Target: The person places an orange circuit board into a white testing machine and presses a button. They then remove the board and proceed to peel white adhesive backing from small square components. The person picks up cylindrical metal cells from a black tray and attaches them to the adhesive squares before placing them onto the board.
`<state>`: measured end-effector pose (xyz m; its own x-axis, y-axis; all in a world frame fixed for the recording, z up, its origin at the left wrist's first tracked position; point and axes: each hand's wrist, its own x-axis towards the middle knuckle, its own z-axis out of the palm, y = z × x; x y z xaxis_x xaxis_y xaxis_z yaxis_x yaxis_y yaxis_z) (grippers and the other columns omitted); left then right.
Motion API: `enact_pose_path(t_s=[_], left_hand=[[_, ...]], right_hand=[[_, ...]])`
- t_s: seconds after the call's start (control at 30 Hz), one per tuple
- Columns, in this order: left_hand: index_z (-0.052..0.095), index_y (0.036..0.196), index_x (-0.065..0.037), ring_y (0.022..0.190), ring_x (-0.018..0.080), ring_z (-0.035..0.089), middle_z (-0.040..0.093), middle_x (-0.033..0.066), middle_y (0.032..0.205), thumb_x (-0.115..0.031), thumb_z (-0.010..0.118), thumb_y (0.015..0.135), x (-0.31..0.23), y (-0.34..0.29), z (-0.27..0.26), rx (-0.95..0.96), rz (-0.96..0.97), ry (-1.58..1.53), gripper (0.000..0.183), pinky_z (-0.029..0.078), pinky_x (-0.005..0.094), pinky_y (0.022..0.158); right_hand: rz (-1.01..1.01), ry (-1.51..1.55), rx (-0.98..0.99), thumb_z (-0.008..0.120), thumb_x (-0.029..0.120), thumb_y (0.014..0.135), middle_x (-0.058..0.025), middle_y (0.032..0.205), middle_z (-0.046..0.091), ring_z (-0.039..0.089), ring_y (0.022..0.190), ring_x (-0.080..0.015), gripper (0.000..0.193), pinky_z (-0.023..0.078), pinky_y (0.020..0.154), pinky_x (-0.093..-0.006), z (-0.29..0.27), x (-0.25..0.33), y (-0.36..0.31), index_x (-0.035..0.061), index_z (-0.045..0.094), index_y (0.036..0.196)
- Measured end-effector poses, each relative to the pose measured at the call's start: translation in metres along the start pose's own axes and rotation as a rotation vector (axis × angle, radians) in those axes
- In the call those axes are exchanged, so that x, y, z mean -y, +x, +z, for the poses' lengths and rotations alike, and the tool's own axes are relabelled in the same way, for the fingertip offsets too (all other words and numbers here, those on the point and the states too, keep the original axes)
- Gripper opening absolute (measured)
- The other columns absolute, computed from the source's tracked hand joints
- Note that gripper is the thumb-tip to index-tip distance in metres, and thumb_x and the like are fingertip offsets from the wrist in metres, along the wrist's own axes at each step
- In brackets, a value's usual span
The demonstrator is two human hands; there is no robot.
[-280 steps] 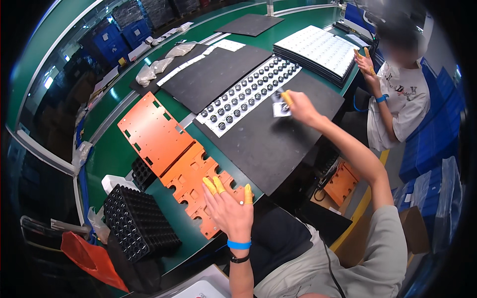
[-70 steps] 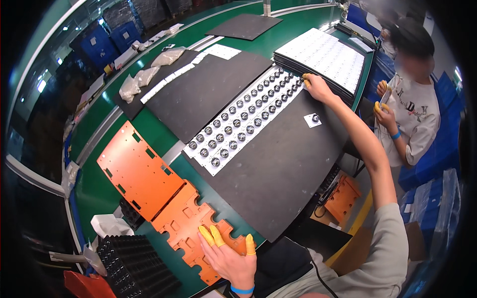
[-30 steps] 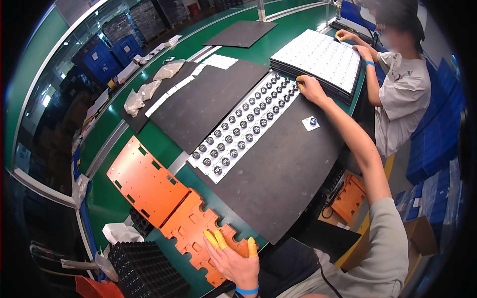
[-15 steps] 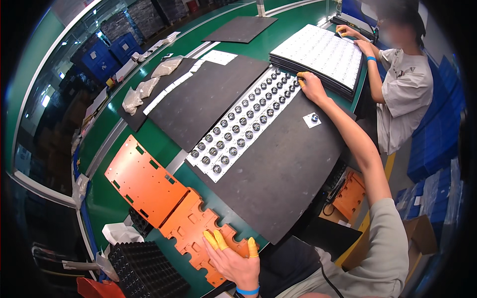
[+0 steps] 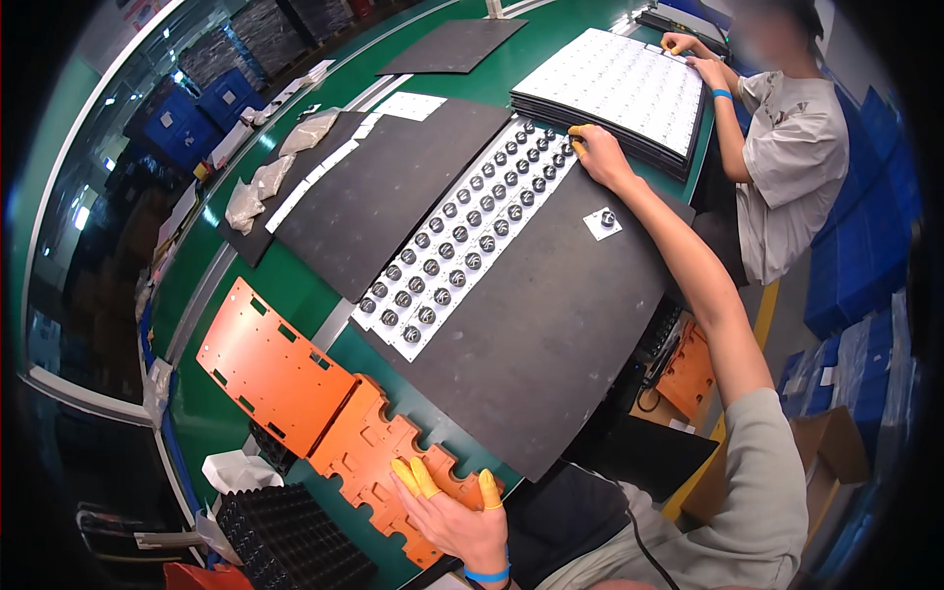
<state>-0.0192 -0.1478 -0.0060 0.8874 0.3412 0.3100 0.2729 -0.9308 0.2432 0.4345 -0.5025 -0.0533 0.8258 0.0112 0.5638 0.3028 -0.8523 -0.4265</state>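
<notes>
A large flat black rectangular sheet [image 5: 531, 344] lies on the green table, and the long white flat strip with three rows of black round parts [image 5: 460, 234] rests on it, along its left edge. The person's right hand [image 5: 602, 159], with yellow finger covers, is at the far end of that strip, near the sheet's far edge; thumb and forefinger are bent close together at the last round part, but I cannot tell whether they pinch it. The left hand [image 5: 457, 521], also with yellow covers, is left of the sheet's near end, laid flat on an orange plate with notched edges [image 5: 379, 460], its fingers side by side, thumb spread wide, gripping nothing. A smooth orange panel with rectangular slots [image 5: 275, 369] adjoins that plate, farther left of the sheet. One white square card with a black round part on it [image 5: 603, 224] lies apart, near the sheet's right edge. Beyond the sheet's far end is a stack topped with a white gridded panel [image 5: 615, 93], where a co-worker [image 5: 792, 162] has both hands
</notes>
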Motion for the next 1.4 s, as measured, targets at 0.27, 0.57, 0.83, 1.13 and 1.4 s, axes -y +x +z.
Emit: enact_pose_path(t_s=[0.27, 0.57, 0.83, 1.13, 1.4], left_hand=[[0.042, 0.146, 0.005, 0.142, 0.0438, 0.037, 0.042, 0.0259, 0.151, -0.056, 0.060, 0.093, 0.001, -0.002, 0.002, 0.005, -0.004, 0.007, 0.083, 0.032, 0.0507, 0.114], [0.043, 0.144, 0.007, 0.142, 0.0441, 0.036, 0.042, 0.0263, 0.152, -0.050, 0.065, 0.090, -0.003, -0.001, 0.000, 0.008, -0.014, 0.005, 0.082, 0.033, 0.0517, 0.114], [0.042, 0.147, 0.004, 0.141, 0.0437, 0.038, 0.043, 0.0262, 0.151, -0.056, 0.061, 0.091, -0.001, -0.001, 0.002, -0.005, -0.020, 0.000, 0.084, 0.032, 0.0503, 0.115], [0.041, 0.147, 0.004, 0.142, 0.0442, 0.036, 0.041, 0.0262, 0.151, -0.058, 0.060, 0.091, 0.000, 0.002, 0.001, 0.018, -0.022, -0.006, 0.086, 0.031, 0.0517, 0.114], [0.042, 0.148, 0.003, 0.141, 0.0456, 0.039, 0.041, 0.0261, 0.153, -0.046, 0.069, 0.090, -0.012, 0.010, -0.016, -0.008, -0.031, -0.070, 0.081, 0.031, 0.0515, 0.116]], right_hand=[[0.012, 0.003, 0.009, 0.064, 0.007, 0.091, -0.0226, 0.116, 0.067, 0.060, 0.115, -0.0368, 0.026, 0.048, 0.101, -0.0438, 0.000, 0.002, 0.000, -0.0028, 0.067, 0.115], [0.002, 0.005, 0.016, 0.064, 0.009, 0.091, -0.0216, 0.112, 0.067, 0.061, 0.113, -0.0363, 0.025, 0.048, 0.100, -0.0440, 0.002, 0.006, 0.001, -0.0026, 0.068, 0.113], [-0.024, 0.008, 0.015, 0.064, 0.008, 0.089, -0.0203, 0.112, 0.066, 0.060, 0.114, -0.0356, 0.027, 0.048, 0.100, -0.0435, 0.002, 0.002, -0.002, -0.0014, 0.066, 0.115], [-0.039, -0.072, -0.109, 0.057, 0.003, 0.084, -0.0165, 0.109, 0.068, 0.062, 0.109, -0.0341, 0.028, 0.050, 0.096, -0.0427, -0.003, 0.011, -0.003, 0.0019, 0.069, 0.109], [-0.188, 0.043, 0.134, 0.047, -0.003, 0.080, -0.0218, 0.117, 0.069, 0.064, 0.113, -0.0363, 0.043, 0.048, 0.101, -0.0422, 0.007, 0.043, 0.065, -0.0021, 0.069, 0.116]])
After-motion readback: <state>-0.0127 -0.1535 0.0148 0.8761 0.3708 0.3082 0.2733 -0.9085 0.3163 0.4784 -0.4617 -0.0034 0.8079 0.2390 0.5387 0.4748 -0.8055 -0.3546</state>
